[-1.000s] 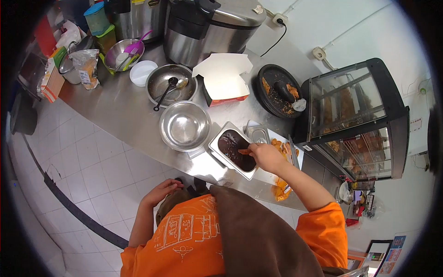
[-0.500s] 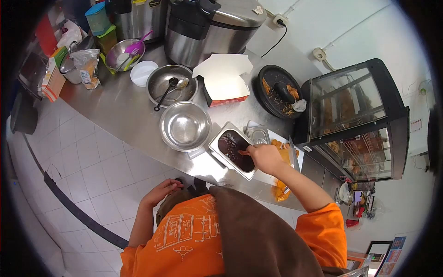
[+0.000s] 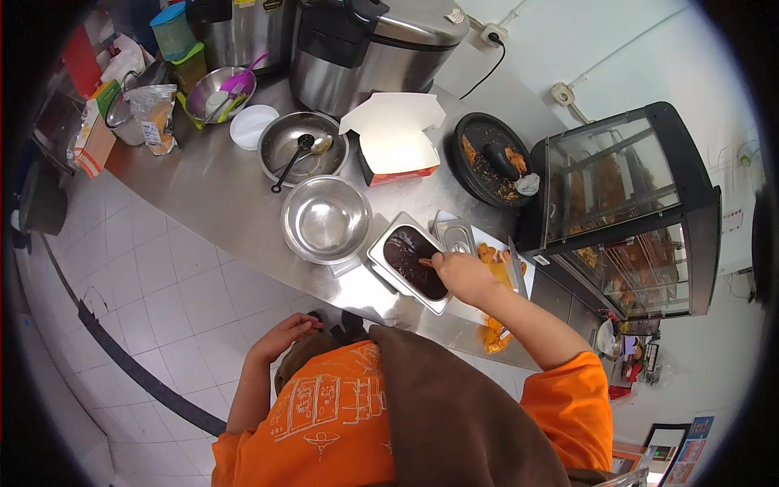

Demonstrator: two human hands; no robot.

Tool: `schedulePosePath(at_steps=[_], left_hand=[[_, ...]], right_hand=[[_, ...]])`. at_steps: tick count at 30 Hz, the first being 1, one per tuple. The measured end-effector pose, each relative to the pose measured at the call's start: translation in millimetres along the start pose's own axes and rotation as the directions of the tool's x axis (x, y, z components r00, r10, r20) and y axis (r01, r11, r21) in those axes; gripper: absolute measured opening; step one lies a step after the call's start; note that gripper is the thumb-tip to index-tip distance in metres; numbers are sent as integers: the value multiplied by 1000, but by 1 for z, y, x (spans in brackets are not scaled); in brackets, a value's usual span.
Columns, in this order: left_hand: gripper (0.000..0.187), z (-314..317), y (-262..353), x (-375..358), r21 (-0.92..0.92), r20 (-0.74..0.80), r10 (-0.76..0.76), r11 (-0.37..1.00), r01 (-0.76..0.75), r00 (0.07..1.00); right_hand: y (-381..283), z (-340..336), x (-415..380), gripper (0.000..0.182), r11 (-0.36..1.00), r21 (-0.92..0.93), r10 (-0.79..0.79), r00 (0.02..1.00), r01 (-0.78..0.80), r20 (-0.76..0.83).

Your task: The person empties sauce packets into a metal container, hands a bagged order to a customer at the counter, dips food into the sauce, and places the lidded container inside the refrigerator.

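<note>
Near the front edge of the steel tabletop [image 3: 191, 191], the metal tub [image 3: 376, 252] of dark sauce [image 3: 406, 252] sits with the right hand [image 3: 462, 277] over its near end, thumb and fingers pinching a small brown piece [image 3: 426, 262] at the sauce. Just beside it are a metal lid [image 3: 456, 237], orange food pieces [image 3: 491, 253] and a shiny bowl [image 3: 326, 219]; farther back come a second bowl [image 3: 284, 134] with spoons, an open box [image 3: 398, 146] and a black dish [image 3: 487, 162]. Big steel cookers line the back, and a glass case [image 3: 613, 178] bounds the right. Steel surface stretches left of the bowls, toward the edge above the tiled floor [image 3: 162, 268]. Beyond the edge, the left hand [image 3: 288, 334] hangs loosely curled; whether it holds anything, I cannot tell. Compared with the earlier frames, the right hand remains over the tub, and the bowls and box keep their places.
</note>
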State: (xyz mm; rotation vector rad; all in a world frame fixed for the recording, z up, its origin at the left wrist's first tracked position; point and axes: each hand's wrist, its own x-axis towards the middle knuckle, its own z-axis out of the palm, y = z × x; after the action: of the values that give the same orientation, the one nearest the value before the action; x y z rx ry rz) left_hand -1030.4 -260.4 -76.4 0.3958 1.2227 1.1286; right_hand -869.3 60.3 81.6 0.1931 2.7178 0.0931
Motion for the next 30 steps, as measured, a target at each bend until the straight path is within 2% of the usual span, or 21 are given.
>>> schedulePosePath(at_steps=[8,11,14,30], left_hand=[[36,0,-2,-1,-17,-5,1,1000,-1,1000],[36,3,5,-3,-6,-8,-2,1000,2,1000],[36,2,4,-3,-15,-7,-14,1000,13,1000],[36,-6,0,-5,15,-5,1,1000,-1,1000]], right_hand=[[-5,-10,3,15,997,-70,20,987,-9,156],[-3,-9,6,17,997,-76,10,987,2,158],[-6,-15,3,19,996,-87,6,997,1,79],[-1,-8,7,17,987,-157,-12,988,37,157]])
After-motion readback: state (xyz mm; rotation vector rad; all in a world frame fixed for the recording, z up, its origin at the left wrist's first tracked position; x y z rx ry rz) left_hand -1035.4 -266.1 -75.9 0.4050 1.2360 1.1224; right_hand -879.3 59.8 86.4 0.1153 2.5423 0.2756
